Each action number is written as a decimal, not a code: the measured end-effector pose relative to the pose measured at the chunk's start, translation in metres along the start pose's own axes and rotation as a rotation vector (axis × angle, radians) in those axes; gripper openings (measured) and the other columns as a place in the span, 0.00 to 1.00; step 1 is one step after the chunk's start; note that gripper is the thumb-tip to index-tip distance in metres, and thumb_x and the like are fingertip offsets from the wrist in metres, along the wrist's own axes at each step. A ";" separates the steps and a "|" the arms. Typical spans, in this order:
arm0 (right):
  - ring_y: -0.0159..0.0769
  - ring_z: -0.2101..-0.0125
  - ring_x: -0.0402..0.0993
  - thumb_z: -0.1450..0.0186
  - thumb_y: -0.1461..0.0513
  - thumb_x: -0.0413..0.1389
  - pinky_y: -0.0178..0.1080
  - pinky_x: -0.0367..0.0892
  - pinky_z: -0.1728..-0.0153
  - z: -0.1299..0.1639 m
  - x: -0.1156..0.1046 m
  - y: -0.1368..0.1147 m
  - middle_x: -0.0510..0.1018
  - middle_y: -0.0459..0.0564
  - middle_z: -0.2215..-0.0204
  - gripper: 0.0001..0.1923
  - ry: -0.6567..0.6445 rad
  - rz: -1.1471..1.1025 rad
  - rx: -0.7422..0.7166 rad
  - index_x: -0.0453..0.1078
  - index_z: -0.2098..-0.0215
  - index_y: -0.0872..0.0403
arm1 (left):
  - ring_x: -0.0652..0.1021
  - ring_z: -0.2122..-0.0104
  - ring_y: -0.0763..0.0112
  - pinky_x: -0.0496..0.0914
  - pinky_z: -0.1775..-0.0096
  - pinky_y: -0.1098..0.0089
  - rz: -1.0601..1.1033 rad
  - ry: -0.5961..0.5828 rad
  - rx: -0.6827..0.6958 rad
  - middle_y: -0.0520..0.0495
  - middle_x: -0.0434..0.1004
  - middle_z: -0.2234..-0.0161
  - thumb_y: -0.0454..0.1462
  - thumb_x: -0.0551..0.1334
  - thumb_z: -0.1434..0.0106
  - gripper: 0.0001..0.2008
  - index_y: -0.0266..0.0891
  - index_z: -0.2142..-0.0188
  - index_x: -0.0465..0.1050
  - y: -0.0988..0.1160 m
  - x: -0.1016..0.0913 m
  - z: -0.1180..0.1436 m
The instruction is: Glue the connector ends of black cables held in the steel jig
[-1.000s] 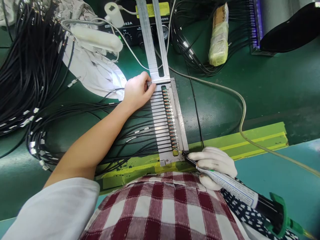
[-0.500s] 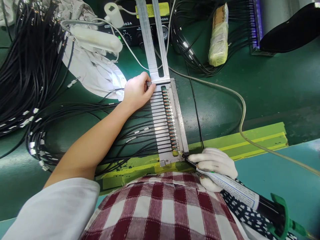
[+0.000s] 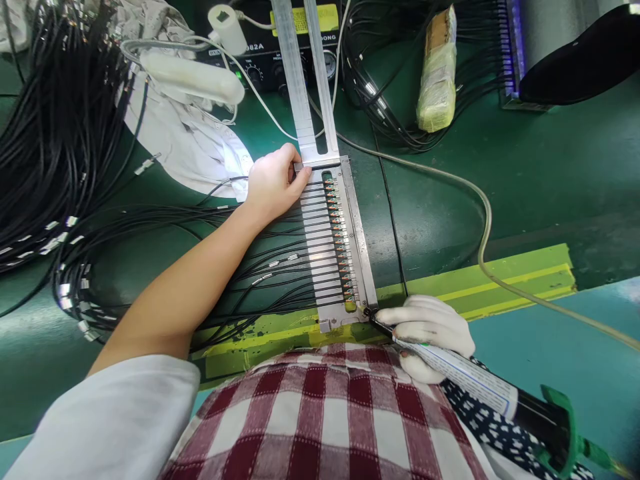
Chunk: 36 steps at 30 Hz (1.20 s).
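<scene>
A long metal fixture [image 3: 361, 247] lies on the green bench and holds a row of thin black cables [image 3: 280, 267] with copper-coloured tips [image 3: 343, 250]. My bare left hand [image 3: 274, 183] rests on the fixture's far left corner, fingers curled against its top edge. My gloved right hand [image 3: 430, 327] grips a syringe-like dispenser [image 3: 465, 377] with a black nozzle. The nozzle tip touches the near end of the tip row.
Thick bundles of black cable [image 3: 55, 133] fill the left side. A control box [image 3: 280, 47] with dials, a white handpiece [image 3: 193, 77] and a white cloth [image 3: 185, 147] sit at the back. A wrapped block [image 3: 439, 70] lies back right. A grey hose [image 3: 483, 227] curves across the right.
</scene>
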State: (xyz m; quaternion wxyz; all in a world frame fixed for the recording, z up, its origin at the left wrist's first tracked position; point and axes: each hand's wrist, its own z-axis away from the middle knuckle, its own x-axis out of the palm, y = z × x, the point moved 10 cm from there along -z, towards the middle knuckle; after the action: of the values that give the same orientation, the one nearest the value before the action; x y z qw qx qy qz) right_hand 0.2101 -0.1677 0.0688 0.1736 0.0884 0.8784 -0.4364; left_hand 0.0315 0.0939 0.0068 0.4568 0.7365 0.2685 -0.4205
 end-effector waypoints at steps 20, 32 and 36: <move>0.37 0.74 0.79 0.42 0.62 0.56 0.39 0.71 0.76 0.000 0.001 0.002 0.84 0.56 0.64 0.08 -0.012 0.043 0.004 0.71 0.63 0.53 | 0.74 0.67 0.62 0.68 0.61 0.62 0.040 -0.012 -0.010 0.50 0.68 0.74 0.45 0.58 0.37 0.09 0.43 0.63 0.67 -0.004 0.003 0.000; 0.38 0.71 0.80 0.42 0.63 0.57 0.39 0.71 0.74 0.001 -0.001 0.001 0.83 0.58 0.64 0.08 0.008 0.034 -0.008 0.71 0.64 0.55 | 0.75 0.67 0.62 0.68 0.60 0.63 0.038 -0.005 -0.012 0.50 0.68 0.75 0.44 0.58 0.37 0.09 0.43 0.61 0.69 -0.003 0.002 0.000; 0.38 0.72 0.80 0.42 0.63 0.56 0.39 0.71 0.74 -0.001 0.000 0.000 0.84 0.57 0.65 0.08 -0.002 0.044 -0.008 0.71 0.63 0.54 | 0.74 0.68 0.63 0.68 0.62 0.64 0.026 0.003 -0.006 0.50 0.69 0.75 0.43 0.58 0.38 0.08 0.43 0.62 0.69 0.000 0.000 0.000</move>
State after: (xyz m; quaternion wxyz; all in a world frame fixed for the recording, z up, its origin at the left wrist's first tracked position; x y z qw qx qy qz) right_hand 0.2099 -0.1666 0.0691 0.1843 0.1065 0.8779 -0.4288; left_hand 0.0310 0.0939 0.0065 0.4642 0.7390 0.2610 -0.4127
